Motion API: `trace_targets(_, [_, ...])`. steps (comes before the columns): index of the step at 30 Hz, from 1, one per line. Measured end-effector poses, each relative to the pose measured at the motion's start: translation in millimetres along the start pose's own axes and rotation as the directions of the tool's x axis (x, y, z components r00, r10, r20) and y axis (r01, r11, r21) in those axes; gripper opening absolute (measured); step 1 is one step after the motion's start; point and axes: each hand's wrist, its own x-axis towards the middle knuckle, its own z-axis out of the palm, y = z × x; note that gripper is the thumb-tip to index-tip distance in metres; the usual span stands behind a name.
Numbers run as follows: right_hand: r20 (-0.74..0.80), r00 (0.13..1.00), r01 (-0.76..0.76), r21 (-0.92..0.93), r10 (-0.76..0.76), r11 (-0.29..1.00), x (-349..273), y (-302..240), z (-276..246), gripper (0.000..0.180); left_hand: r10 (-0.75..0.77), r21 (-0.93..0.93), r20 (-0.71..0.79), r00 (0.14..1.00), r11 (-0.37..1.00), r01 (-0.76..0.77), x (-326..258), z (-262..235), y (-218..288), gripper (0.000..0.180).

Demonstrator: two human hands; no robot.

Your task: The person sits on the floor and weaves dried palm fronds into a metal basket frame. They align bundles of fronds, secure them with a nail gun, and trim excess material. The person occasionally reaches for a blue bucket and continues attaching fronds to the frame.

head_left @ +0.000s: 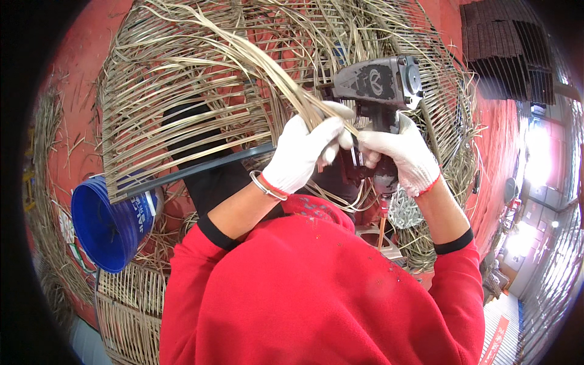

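Observation:
White knit gloves cover both hands. My left hand (304,149) is closed round a bundle of long, pale wicker strips (267,64), which fans out toward the far left. At the bundle's thin end, my right hand (401,149) is closed, its thumb against the strip tips. Directly behind the right hand stands a grey and black air nail gun (371,82), head up, its handle partly covered by the fingers. Whether the palm also touches that handle I cannot tell. Under the hands lies a large woven wicker panel (182,134) with a dark metal bar (207,164) along its near edge.
A blue bucket (100,228) stands tipped at the left. Loose wicker strips (52,140) litter the red floor (73,155). Another slatted panel (131,316) lies at the near left. Right of my lap sits a clear plastic bag (406,208). Dark stacked panels (505,52) are at the far right.

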Motion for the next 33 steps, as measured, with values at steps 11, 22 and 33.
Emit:
trace_targets(11, [0.022,0.999,-0.022,-0.152,0.025,0.988,-9.5,1.4,-3.3,0.023,-0.027,0.417,0.051,0.998,0.909,0.003,9.7,-22.4,14.5,0.012])
trace_targets(22, [-0.033,0.977,-0.208,-0.394,0.212,0.895,-16.4,-3.8,-21.0,0.031,0.159,0.995,0.092,0.983,-0.044,-0.086,51.9,-61.2,-16.4,0.04])
trace_targets(33, [0.018,0.967,-0.207,-0.532,0.255,0.821,-8.4,-12.1,-15.4,0.036,0.193,0.959,0.23,0.954,-0.211,-0.188,55.5,-70.6,-26.2,0.026])
